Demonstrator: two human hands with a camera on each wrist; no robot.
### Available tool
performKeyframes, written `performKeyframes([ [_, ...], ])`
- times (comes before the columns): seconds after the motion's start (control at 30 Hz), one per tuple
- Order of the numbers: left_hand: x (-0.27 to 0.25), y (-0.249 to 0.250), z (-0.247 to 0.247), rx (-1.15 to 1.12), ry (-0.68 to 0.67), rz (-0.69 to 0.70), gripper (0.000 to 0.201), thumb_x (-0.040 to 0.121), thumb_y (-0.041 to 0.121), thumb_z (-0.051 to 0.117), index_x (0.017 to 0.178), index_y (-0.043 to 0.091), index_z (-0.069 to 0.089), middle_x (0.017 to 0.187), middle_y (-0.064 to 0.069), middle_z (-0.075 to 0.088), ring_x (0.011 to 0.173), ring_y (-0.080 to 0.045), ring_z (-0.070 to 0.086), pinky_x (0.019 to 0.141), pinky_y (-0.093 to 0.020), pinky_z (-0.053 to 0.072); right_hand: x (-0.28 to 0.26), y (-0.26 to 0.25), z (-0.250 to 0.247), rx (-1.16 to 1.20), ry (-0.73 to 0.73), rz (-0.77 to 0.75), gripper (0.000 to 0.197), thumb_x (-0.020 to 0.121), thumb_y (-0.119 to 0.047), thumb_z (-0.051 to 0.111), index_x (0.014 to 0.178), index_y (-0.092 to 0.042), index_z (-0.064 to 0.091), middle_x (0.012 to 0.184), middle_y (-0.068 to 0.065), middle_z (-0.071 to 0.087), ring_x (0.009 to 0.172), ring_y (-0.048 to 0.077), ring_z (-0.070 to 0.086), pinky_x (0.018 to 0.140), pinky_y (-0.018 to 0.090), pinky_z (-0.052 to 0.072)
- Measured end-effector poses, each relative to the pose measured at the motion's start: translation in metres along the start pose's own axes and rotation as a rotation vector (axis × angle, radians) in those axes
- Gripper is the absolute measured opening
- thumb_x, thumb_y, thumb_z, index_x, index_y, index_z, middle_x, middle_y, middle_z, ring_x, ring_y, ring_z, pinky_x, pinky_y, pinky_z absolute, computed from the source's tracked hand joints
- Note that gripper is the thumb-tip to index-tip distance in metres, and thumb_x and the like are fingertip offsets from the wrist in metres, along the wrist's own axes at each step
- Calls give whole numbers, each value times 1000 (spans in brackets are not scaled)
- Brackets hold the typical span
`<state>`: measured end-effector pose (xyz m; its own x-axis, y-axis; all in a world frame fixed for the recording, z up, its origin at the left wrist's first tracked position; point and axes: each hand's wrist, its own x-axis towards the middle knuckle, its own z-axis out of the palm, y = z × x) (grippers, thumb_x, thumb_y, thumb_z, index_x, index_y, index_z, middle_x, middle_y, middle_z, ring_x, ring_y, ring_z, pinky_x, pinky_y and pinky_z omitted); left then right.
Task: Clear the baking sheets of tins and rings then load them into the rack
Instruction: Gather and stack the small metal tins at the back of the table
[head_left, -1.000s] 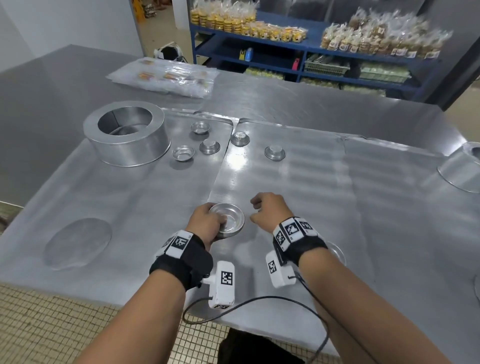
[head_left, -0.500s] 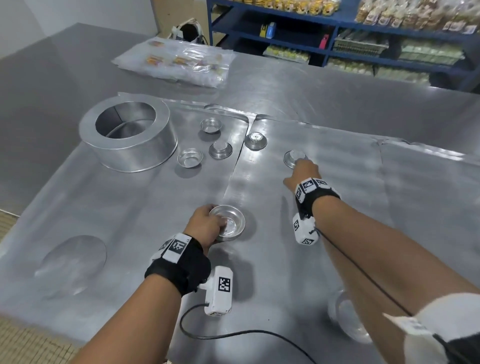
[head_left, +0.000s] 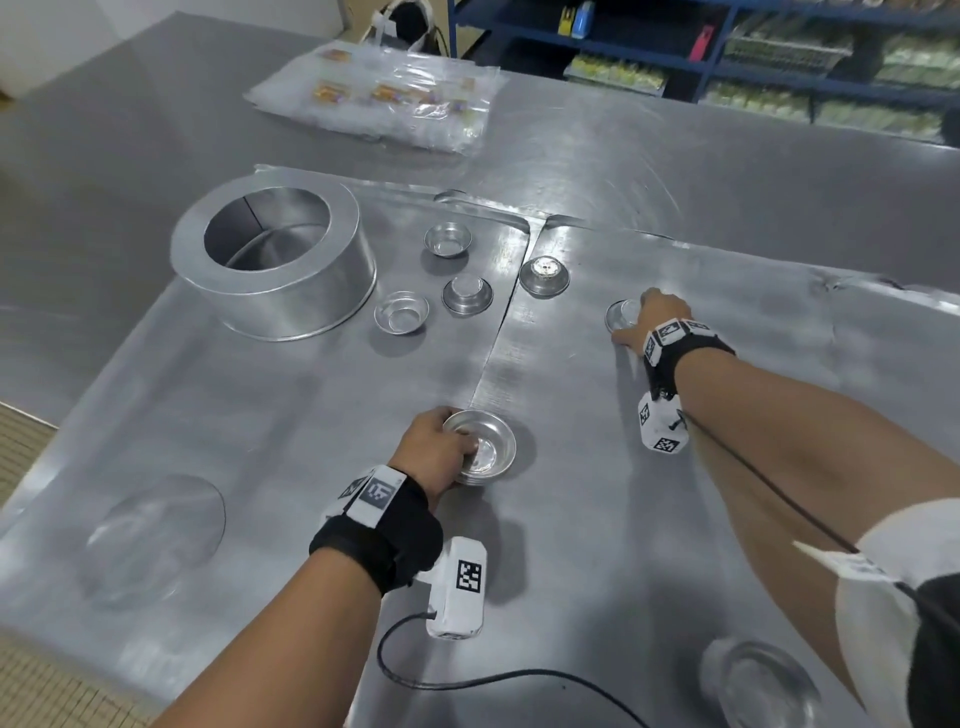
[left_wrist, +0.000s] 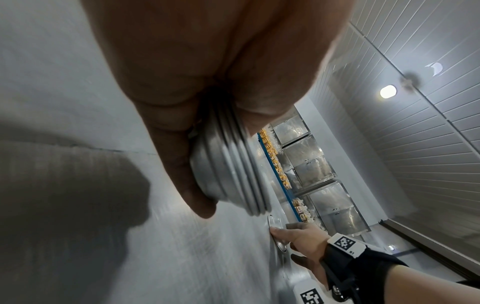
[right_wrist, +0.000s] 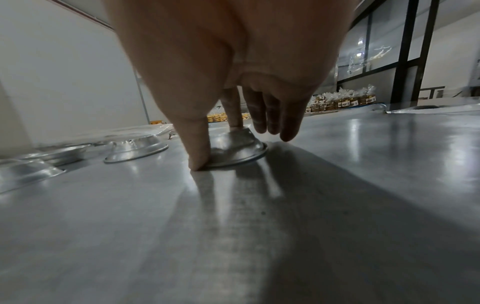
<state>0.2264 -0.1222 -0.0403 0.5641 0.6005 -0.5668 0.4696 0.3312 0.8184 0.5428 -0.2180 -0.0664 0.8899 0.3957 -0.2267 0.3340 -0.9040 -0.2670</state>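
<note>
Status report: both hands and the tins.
Left hand holds a stack of tins. Right hand pinching an upside-down tin on the baking sheet. Four loose tins remain; nothing blocking.

A broad stainless steel bench (head_left: 675, 171) fills the room's middle. Beyond its far edge stands a blue metal shelving unit (head_left: 727, 78) stocked with bagged baked goods. Pale tiled floor (head_left: 31, 675) shows at the near left corner. The left wrist view shows a white panelled ceiling (left_wrist: 415, 123) with a round lamp (left_wrist: 388, 91) lit. The right wrist view shows a plain white wall (right_wrist: 64, 72) and dark-framed glass partitions (right_wrist: 389, 51).
</note>
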Motion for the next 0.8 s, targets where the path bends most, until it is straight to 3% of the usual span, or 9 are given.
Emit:
performKeyframes([
  [0.13, 0, -1, -5, -1, -16, 1, 26, 84, -14, 54, 92, 9, 64, 85, -17, 59, 79, -27, 56, 73, -43, 49, -8, -7, -4, 56, 65, 18, 79, 66, -31, 88, 126, -4, 45, 125, 20, 53, 118, 37, 52, 89, 39, 48],
  [0.37, -4, 3, -21, 9, -58, 0, 30, 85, -14, 52, 88, 13, 64, 84, -16, 59, 77, -27, 56, 73, -42, 47, -49, -38, -14, 186, 125, -3, 74, 68, -28, 88, 125, -4, 49, 126, 18, 53, 114, 33, 57, 86, 35, 49],
  [0.47, -6, 5, -32, 33, -77, 19, 27, 83, -12, 54, 86, 12, 64, 78, -15, 59, 73, -26, 55, 69, -39, 46, -76, -58, -12, 276, 182, -69, 76, 69, -29, 87, 130, -6, 49, 129, 15, 50, 117, 31, 52, 92, 35, 47],
  [0.57, -7, 11, -45, 45, -88, 23, 23, 67, 3, 61, 86, 14, 66, 75, -10, 61, 73, -26, 56, 67, -38, 47, -106, -78, -6, 369, 251, -138, 72, 69, -33, 86, 128, -10, 53, 127, 12, 46, 106, 28, 56, 93, 35, 50],
  [0.67, -4, 14, -59, 50, -107, 22, 32, 56, 10, 57, 86, 14, 68, 81, -11, 64, 76, -27, 58, 70, -42, 52, -137, -97, 0, 442, 321, -235, 67, 65, -33, 88, 121, -13, 56, 120, 7, 44, 91, 16, 50, 84, 25, 46],
  [0.73, -4, 16, -68, 39, -125, 14, 26, 61, 9, 61, 86, 12, 69, 82, -13, 64, 75, -27, 58, 71, -42, 52, -158, -108, 6, 492, 333, -296, 68, 63, -34, 89, 119, -14, 55, 116, 4, 46, 90, 14, 51, 83, 24, 46],
  [0.8, -5, 19, -76, -5, -150, -3, 11, 76, 6, 65, 86, 10, 67, 79, -11, 61, 70, -24, 56, 68, -37, 50, -178, -117, 16, 554, 359, -352, 70, 60, -35, 89, 117, -15, 53, 113, 2, 48, 93, 16, 56, 87, 32, 53],
])
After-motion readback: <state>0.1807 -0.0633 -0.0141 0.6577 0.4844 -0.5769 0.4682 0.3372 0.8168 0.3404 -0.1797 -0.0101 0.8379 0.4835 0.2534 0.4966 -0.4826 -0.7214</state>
